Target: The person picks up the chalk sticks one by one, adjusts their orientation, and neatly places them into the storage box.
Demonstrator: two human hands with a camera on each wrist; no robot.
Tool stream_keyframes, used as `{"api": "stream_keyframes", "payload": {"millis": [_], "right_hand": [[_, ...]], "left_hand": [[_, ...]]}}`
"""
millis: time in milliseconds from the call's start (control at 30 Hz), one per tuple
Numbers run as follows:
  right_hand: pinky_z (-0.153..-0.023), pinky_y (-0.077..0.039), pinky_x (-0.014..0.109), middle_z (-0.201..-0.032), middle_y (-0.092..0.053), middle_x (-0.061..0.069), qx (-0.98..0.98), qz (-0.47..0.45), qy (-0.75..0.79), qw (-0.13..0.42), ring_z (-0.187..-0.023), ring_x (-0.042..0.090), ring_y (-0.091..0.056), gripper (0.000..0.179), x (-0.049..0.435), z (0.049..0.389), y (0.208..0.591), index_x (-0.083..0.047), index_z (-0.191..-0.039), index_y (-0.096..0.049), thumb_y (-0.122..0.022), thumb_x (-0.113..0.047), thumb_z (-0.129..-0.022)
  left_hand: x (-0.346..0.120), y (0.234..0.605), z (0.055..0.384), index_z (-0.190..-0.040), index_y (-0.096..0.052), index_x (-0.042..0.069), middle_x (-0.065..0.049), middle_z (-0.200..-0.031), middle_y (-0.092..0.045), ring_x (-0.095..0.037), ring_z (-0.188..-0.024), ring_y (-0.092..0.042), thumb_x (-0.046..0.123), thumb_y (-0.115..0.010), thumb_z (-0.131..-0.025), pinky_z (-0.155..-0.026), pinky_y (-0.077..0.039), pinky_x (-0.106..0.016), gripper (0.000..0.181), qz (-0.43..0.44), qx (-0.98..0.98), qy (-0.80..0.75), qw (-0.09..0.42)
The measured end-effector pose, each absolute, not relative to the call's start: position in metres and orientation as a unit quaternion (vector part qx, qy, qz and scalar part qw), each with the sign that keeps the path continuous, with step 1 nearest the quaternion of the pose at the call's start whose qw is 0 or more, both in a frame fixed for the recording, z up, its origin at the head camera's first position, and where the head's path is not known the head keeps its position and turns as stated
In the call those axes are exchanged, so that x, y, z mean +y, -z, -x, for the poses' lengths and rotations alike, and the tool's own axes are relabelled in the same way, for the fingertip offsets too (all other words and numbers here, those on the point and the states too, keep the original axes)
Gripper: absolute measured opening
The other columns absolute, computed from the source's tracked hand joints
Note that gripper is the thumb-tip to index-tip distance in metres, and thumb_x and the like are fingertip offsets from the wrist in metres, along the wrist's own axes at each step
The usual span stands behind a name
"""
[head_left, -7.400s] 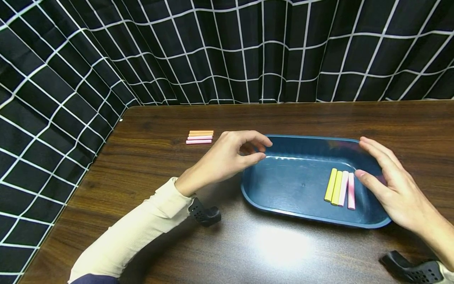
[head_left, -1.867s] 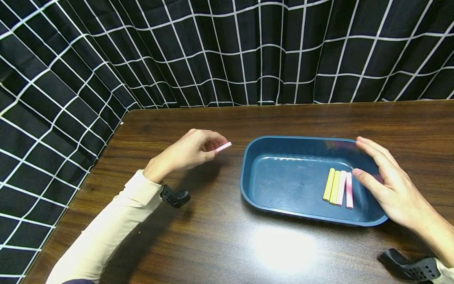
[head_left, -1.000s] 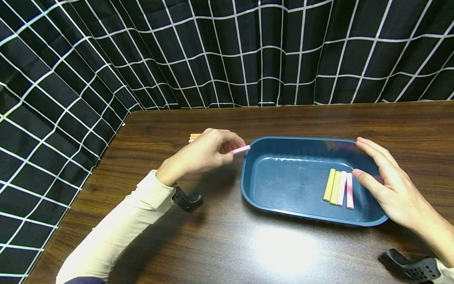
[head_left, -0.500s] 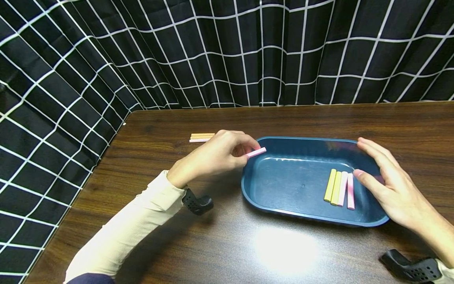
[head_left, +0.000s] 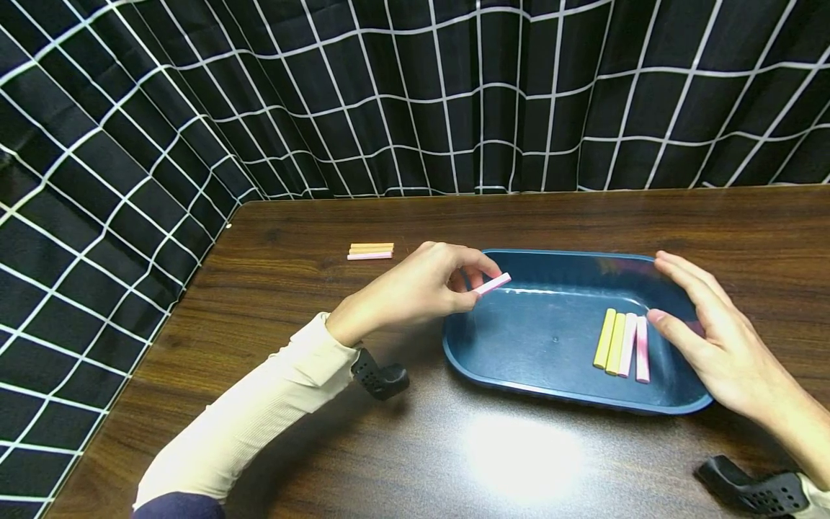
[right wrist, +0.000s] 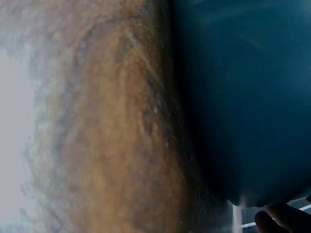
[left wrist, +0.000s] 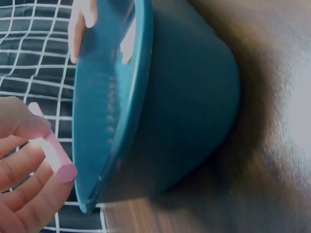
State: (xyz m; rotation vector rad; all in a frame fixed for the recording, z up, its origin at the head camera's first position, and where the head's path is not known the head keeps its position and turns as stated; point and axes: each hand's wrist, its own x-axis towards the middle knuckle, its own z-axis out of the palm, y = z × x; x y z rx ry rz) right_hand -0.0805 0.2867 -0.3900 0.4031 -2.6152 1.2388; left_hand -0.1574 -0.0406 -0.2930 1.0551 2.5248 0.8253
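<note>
My left hand (head_left: 431,285) pinches a pink chalk stick (head_left: 494,283) between thumb and fingers, held over the left end of the blue tray (head_left: 551,393). The left wrist view shows that chalk stick (left wrist: 58,160) end-on, near the tray's rim. Inside the tray, towards its right end, two yellow chalk sticks (head_left: 611,342) and two pink ones (head_left: 634,348) lie side by side. At the right end my right hand (head_left: 729,353) rests on the tray, fingers nearly straight, thumb inside the rim. The tray wall (right wrist: 243,97) fills much of the right wrist view.
On the brown wooden table (head_left: 259,303), left of the tray, orange chalk sticks (head_left: 372,246) lie above a pink chalk stick (head_left: 369,256). A black curtain with white grid lines (head_left: 415,101) hangs behind and to the left. Glare (head_left: 525,458) covers the table in front of the tray.
The left hand came from the table chalk with a pink stick and has moved right, over the tray. One pink stick fewer lies on the table. The right hand stays put.
</note>
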Motion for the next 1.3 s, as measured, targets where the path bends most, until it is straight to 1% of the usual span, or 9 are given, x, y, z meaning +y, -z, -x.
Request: {"api": "stream_keyframes", "payload": {"millis": [200,400,500,633,700,967,1033,1200,1300], "right_hand": [[-0.118,-0.002,0.016,-0.159,-0.025,0.024,-0.891,-0.135,-0.419,0.107,-0.151,0.003,-0.015,0.062,0.287,0.080,0.390,-0.006,-0.154,-0.030,-0.055,-0.005,-0.097],[-0.116,-0.004,0.012,-0.158,-0.027,0.025,-0.888,-0.142,-0.421,0.116,-0.148,-0.002,-0.017,0.062,0.287,0.081,0.390,-0.004,-0.153,-0.032,-0.056,-0.002,-0.096],[-0.116,-0.004,0.014,-0.158,-0.027,0.025,-0.888,-0.141,-0.423,0.114,-0.149,0.001,-0.017,0.062,0.287,0.081,0.389,-0.004,-0.153,-0.032,-0.055,-0.002,-0.096],[-0.119,-0.003,0.018,-0.159,-0.025,0.025,-0.889,-0.135,-0.425,0.107,-0.152,0.009,-0.016,0.063,0.287,0.080,0.389,-0.005,-0.154,-0.030,-0.055,-0.003,-0.097],[-0.119,-0.003,0.018,-0.159,-0.025,0.025,-0.889,-0.135,-0.424,0.107,-0.152,0.009,-0.016,0.062,0.287,0.080,0.389,-0.005,-0.154,-0.030,-0.055,-0.003,-0.097],[-0.111,-0.006,0.007,-0.157,-0.030,0.025,-0.886,-0.150,-0.420,0.127,-0.145,-0.008,-0.018,0.061,0.286,0.083,0.390,-0.004,-0.152,-0.034,-0.056,-0.001,-0.095],[-0.112,-0.006,0.008,-0.158,-0.029,0.025,-0.887,-0.147,-0.419,0.122,-0.146,-0.006,-0.017,0.061,0.286,0.082,0.390,-0.004,-0.153,-0.033,-0.056,-0.002,-0.096],[-0.118,-0.002,0.017,-0.160,-0.024,0.025,-0.891,-0.135,-0.420,0.104,-0.152,0.005,-0.014,0.063,0.287,0.081,0.389,-0.006,-0.155,-0.029,-0.054,-0.004,-0.098],[-0.118,-0.002,0.017,-0.160,-0.024,0.025,-0.890,-0.136,-0.422,0.104,-0.152,0.006,-0.014,0.062,0.287,0.081,0.389,-0.005,-0.154,-0.029,-0.054,-0.004,-0.098]], "left_hand": [[-0.031,0.295,0.159,-0.120,-0.068,0.005,-0.007,-0.092,-0.068,-0.009,-0.070,-0.062,-0.003,-0.065,-0.086,-0.062,-0.051,-0.016,0.034,-0.344,0.869,-0.311,0.173],[-0.022,0.300,0.160,-0.121,-0.066,0.002,-0.009,-0.090,-0.067,-0.011,-0.062,-0.063,-0.005,-0.065,-0.087,-0.058,-0.053,-0.020,0.034,-0.323,0.852,-0.355,0.208],[-0.018,0.302,0.159,-0.121,-0.066,0.002,-0.010,-0.091,-0.066,-0.011,-0.062,-0.064,-0.005,-0.065,-0.088,-0.057,-0.053,-0.020,0.034,-0.320,0.850,-0.360,0.216],[-0.011,0.304,0.158,-0.123,-0.065,0.003,-0.009,-0.092,-0.065,-0.009,-0.063,-0.063,-0.002,-0.065,-0.088,-0.056,-0.051,-0.018,0.035,-0.315,0.852,-0.357,0.218],[-0.008,0.306,0.157,-0.124,-0.065,0.004,-0.009,-0.093,-0.064,-0.008,-0.064,-0.062,-0.002,-0.066,-0.089,-0.055,-0.050,-0.017,0.035,-0.315,0.852,-0.357,0.217],[0.004,0.309,0.155,-0.124,-0.064,0.005,-0.008,-0.090,-0.065,-0.009,-0.065,-0.062,0.001,-0.067,-0.089,-0.058,-0.048,-0.014,0.036,-0.323,0.857,-0.348,0.200],[0.007,0.310,0.155,-0.125,-0.064,0.005,-0.006,-0.088,-0.065,-0.008,-0.064,-0.062,0.001,-0.067,-0.089,-0.057,-0.045,-0.014,0.036,-0.321,0.858,-0.349,0.199],[0.015,0.312,0.155,-0.126,-0.063,0.007,-0.004,-0.087,-0.066,-0.004,-0.060,-0.062,0.002,-0.067,-0.089,-0.057,-0.043,-0.013,0.037,-0.310,0.860,-0.349,0.206],[0.020,0.314,0.154,-0.127,-0.062,0.007,-0.003,-0.087,-0.066,-0.004,-0.060,-0.063,0.004,-0.069,-0.090,-0.057,-0.042,-0.013,0.038,-0.309,0.863,-0.343,0.206]]}}
